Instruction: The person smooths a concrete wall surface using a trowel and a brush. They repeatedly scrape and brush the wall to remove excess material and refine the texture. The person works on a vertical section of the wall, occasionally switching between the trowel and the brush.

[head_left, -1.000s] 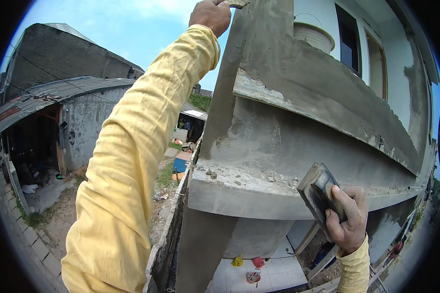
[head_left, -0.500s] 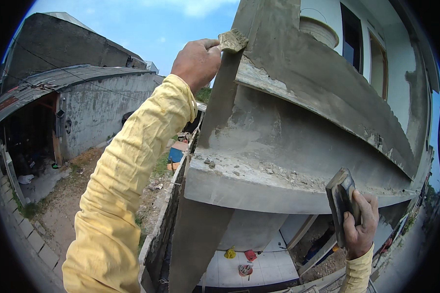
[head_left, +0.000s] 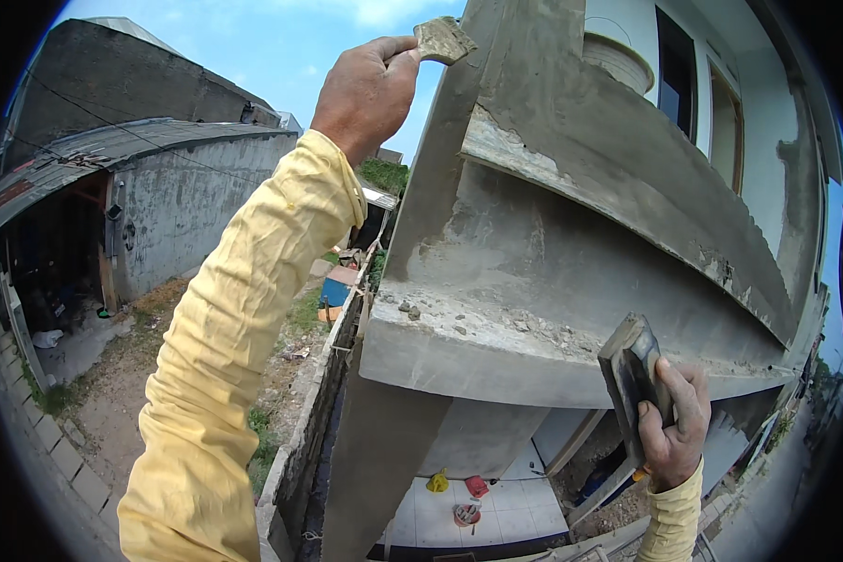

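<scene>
My left hand (head_left: 367,96) is raised at the top, closed on a flared, tan, cement-stained piece (head_left: 445,40); whether it is a brush or a sponge I cannot tell. Its wide end is at the grey corner pillar (head_left: 433,201), and contact is unclear. Lower right, my right hand (head_left: 679,421) grips a plastering float (head_left: 634,379) by its back, with the flat board upright and turned left. The float is in front of the concrete ledge (head_left: 459,361), which carries crumbs of mortar (head_left: 482,318). Above the ledge runs a rough-edged plastered band (head_left: 609,178).
A pale bucket (head_left: 618,64) stands on top of the wall at upper right. Far below, a tiled floor (head_left: 510,515) holds a reddish bucket (head_left: 466,515), a yellow bag (head_left: 437,482) and a red item (head_left: 476,486). A narrow boundary wall (head_left: 300,450) runs below on the left.
My left hand and the tan piece have risen slightly along the pillar. My right hand has shifted a little left and up with the float. The view has shifted slightly.
</scene>
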Motion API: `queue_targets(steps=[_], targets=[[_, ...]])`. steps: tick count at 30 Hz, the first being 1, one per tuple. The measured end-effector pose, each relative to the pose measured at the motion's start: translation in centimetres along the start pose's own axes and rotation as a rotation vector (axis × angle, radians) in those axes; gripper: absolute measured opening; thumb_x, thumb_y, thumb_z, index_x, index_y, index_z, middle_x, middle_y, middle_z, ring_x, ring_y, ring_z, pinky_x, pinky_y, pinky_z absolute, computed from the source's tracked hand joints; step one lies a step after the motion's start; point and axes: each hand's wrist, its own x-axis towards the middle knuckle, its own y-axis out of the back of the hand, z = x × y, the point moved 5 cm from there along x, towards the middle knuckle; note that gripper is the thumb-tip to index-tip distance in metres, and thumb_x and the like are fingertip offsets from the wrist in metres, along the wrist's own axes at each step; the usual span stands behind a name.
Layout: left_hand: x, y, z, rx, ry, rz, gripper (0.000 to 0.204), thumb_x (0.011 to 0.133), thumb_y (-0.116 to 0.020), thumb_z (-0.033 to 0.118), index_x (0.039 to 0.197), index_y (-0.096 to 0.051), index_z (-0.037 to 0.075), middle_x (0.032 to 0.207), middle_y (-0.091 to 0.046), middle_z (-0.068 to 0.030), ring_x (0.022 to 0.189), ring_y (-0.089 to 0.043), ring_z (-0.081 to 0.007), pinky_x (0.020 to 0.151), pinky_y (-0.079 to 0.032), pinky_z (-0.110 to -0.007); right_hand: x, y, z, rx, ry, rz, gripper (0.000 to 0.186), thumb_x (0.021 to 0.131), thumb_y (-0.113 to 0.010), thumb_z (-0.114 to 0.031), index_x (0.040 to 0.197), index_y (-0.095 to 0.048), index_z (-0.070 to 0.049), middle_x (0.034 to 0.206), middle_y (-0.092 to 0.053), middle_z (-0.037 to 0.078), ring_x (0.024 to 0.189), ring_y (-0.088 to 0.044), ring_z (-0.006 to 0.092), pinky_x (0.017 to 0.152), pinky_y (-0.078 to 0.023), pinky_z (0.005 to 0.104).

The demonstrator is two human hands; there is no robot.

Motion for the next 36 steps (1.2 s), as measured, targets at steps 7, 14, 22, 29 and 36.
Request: queue_targets(steps=[7, 14, 22, 29, 36], targets=[[2.2, -0.9, -1.5, 0.248, 0.091, -0.143, 0.042, 0.094, -0.053, 0.027, 0.124, -0.074, 0.007, 0.108, -0.076, -0.02, 0.1, -0.073, -0.0377, 0.098, -0.055, -0.042, 1.3, -0.7, -1.2, 0.008, 0.029, 0.012, 0.059, 0.071, -0.067, 0.0, 0.131, -0.066, -0.001, 0.101, -0.06, 0.016, 0.086, -0.06, 0.026, 0.078, -0.051, 0.0353], [-11.1, 7.6, -0.7, 0.027, 0.177, -0.224, 0.04, 0.102, -0.057, 0.019, 0.131, -0.067, -0.006, 0.098, -0.073, -0.0096, 0.078, -0.061, -0.0103, 0.071, -0.049, -0.026, 8.5, -0.8, -3.9, 0.173, -0.067, 0.182, 0.061, 0.078, -0.065, -0.008, 0.138, -0.061, 0.002, 0.1, -0.057, 0.006, 0.087, -0.053, 0.0144, 0.078, -0.048, 0.028], [-13.0, 10.2, -0.6, -0.055, 0.199, -0.045, 0.048, 0.107, -0.055, 0.024, 0.147, -0.053, -0.003, 0.08, -0.06, 0.0009, 0.064, -0.049, -0.003, 0.057, -0.045, -0.022, 15.5, -4.6, -7.0, 0.403, -0.064, 0.276, 0.055, 0.087, -0.063, -0.004, 0.142, -0.059, 0.0, 0.1, -0.057, 0.004, 0.085, -0.058, 0.0086, 0.079, -0.052, 0.025], [-12.1, 6.9, -2.8, -0.369, 0.324, 0.069, 0.05, 0.108, -0.054, 0.024, 0.149, -0.049, -0.003, 0.082, -0.059, 0.002, 0.061, -0.048, -0.0007, 0.052, -0.041, -0.018, 14.6, -6.6, -6.0, 0.435, -0.068, 0.309, 0.056, 0.086, -0.066, -0.005, 0.141, -0.06, -0.001, 0.097, -0.055, 0.002, 0.083, -0.054, 0.008, 0.075, -0.05, 0.023], [-6.9, 2.9, -4.5, -0.356, 0.234, -0.008, 0.049, 0.107, -0.056, 0.026, 0.147, -0.052, -0.001, 0.08, -0.056, 0.0044, 0.062, -0.046, -0.0002, 0.051, -0.038, -0.016, 10.0, -3.9, -4.3, 0.304, -0.164, 0.295, 0.057, 0.085, -0.064, -0.002, 0.142, -0.059, -0.001, 0.098, -0.053, 0.002, 0.083, -0.054, 0.0089, 0.073, -0.05, 0.0232]])
